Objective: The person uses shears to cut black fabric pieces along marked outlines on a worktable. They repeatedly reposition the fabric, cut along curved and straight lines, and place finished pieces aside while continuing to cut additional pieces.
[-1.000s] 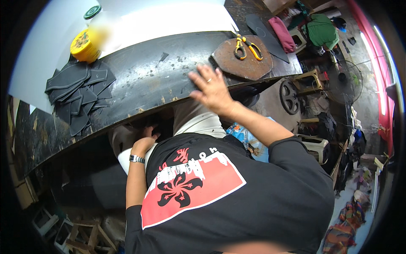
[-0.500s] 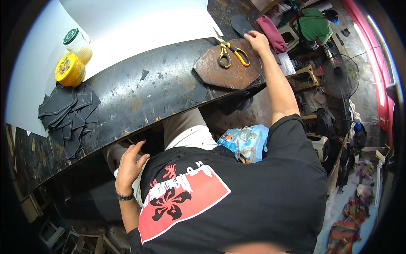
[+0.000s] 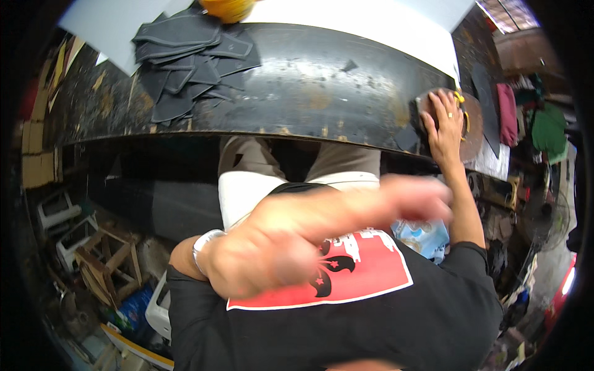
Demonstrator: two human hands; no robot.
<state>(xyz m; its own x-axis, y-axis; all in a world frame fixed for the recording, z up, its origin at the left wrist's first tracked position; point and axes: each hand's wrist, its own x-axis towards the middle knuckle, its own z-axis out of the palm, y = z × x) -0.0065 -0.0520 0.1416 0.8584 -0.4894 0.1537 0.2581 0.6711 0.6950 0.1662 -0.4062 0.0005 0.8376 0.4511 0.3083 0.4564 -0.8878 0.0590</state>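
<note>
My left hand [image 3: 309, 232] is raised close in front of my chest, blurred by motion. Its fingers stretch to the right with the thumb apart, and nothing shows in it. At the table's right end, my right hand [image 3: 444, 127] lies palm down with fingers spread on a brown board [image 3: 475, 133]. Scissors with yellow handles [image 3: 458, 98] lie on that board, partly covered by the hand; their blades are hard to make out. A loose pile of black cut pieces [image 3: 185, 59] with pale outlines rests on the table's left part.
White sheeting [image 3: 371, 25] covers the far side of the dark worn table [image 3: 303, 68]. Behind the pile stands a yellow container [image 3: 228, 8], cut off above. A maroon roll [image 3: 507, 114] and a person in green [image 3: 549, 133] are at right. Wooden stools [image 3: 111, 260] stand lower left.
The view has swung, shifting the table's things. My left hand has risen from beside my lap to before my chest. My right hand has moved from the board's far edge onto the scissors.
</note>
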